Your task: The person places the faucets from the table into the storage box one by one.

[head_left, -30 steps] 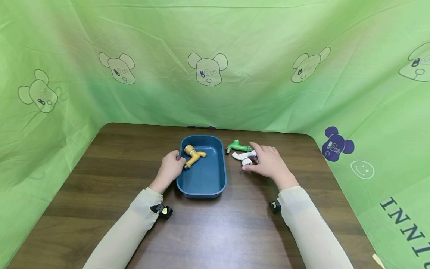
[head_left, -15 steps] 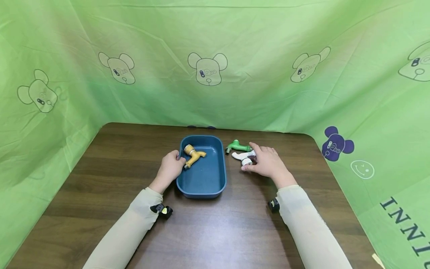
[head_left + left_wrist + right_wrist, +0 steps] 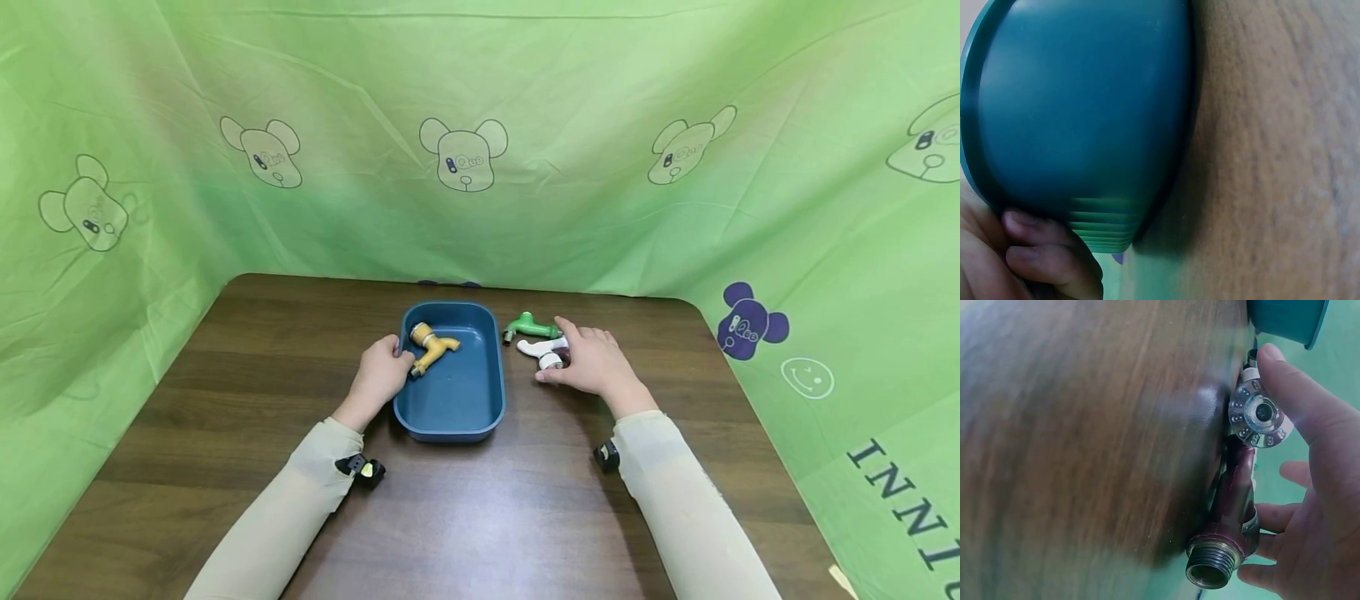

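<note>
My left hand [image 3: 377,375] grips the left rim of a blue plastic basin [image 3: 459,400]; in the left wrist view its curled fingers [image 3: 1047,253] press against the basin's outer wall. A yellow tap [image 3: 435,353] lies inside the basin. To the right, my right hand [image 3: 598,362] spreads over a white tap [image 3: 538,347]. The right wrist view shows a dark red tap body [image 3: 1232,494] with a threaded end, and a round knob [image 3: 1260,415] close to my thumb. Whether that knob belongs to the red or the white tap, I cannot tell. Fingertips reach the red tap's far side.
Behind the white tap lies a green tap [image 3: 534,327], close to the basin's right side. All stand on a brown wooden table [image 3: 262,358]. A green printed cloth [image 3: 465,225] rises along the table's back and sides.
My right hand has shifted very slightly left, thumb included. The taps, the basin and my left hand look the same as before.
</note>
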`<state>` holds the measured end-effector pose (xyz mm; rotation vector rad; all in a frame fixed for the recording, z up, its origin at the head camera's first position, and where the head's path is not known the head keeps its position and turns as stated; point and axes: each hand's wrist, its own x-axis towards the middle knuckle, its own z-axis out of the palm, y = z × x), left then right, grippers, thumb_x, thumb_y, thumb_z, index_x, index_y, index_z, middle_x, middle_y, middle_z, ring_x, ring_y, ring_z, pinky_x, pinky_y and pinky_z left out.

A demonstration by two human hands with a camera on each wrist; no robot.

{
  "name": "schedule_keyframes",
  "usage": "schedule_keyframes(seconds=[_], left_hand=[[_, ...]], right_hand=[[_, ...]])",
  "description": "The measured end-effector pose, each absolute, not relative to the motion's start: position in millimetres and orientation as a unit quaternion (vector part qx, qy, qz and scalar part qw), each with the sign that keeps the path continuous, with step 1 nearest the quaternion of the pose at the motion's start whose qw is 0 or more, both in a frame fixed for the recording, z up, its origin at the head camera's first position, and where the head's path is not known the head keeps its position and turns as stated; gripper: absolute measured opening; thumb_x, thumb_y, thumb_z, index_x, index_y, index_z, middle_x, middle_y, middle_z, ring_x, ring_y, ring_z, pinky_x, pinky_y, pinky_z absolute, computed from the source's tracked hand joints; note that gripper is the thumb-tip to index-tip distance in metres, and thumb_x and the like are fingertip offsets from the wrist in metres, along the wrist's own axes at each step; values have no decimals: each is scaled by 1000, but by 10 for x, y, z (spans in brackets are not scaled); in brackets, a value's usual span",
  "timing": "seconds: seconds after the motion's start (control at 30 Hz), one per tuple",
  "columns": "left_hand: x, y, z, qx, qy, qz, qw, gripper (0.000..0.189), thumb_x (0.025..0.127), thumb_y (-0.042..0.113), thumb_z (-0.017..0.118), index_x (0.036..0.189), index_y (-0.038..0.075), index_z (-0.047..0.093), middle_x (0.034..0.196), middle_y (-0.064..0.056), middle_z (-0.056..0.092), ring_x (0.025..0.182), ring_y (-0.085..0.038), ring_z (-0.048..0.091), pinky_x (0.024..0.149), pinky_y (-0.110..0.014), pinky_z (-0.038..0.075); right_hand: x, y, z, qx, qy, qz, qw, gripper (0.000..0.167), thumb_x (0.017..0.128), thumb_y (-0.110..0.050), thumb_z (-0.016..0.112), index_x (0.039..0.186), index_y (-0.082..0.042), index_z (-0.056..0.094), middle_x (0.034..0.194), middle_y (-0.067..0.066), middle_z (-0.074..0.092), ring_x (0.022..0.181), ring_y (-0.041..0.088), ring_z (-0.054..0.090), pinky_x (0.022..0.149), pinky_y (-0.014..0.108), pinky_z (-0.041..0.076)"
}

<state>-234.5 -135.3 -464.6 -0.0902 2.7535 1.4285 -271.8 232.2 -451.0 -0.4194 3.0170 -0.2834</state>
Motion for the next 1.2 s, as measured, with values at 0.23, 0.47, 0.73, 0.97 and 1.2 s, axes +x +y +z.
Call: schedule_keyframes(seconds=[0.23,0.47,0.73,0.97,1.2], left_hand=[[-2343,-1348,-4645,-33,888,459,20,28,97,15,55,74,11,39,65,-1,32,56,-19,41,53,-30,32],[-2350,-1343,-4647,-38,889,455,21,28,96,15,56,74,12,38,65,-1,32,57,-19,41,53,-30,31],[-2356,-1355,-4662,-38,889,457,22,28,97,16,55,75,12,39,65,-1,32,57,-20,42,53,-29,31],[-2348,-1359,-4659,-40,887,459,26,27,97,16,55,75,12,40,65,-1,33,57,-20,43,53,-29,32],[-2352,-1358,-4666,-39,888,458,25,28,97,16,55,74,12,39,65,-1,32,56,-19,41,52,-29,31]], right_hand=[[-2740,2319,-4544,-136,986,-87,39,117,75,-72,75,160,-10,26,146,29,51,137,45,46,117,61,25],[-2732,2311,-4548,-135,986,-91,25,116,75,-70,76,160,-8,27,140,32,54,132,46,49,115,62,28],[-2749,2307,-4586,-133,986,-103,14,116,74,-68,77,159,-8,27,139,31,54,130,46,50,114,61,29],[-2754,2308,-4598,-128,985,-115,16,117,72,-67,78,158,-7,27,137,31,56,129,45,52,115,59,29],[-2768,2317,-4613,-122,984,-126,12,117,72,-66,80,158,-8,27,136,30,57,128,43,52,116,57,28]])
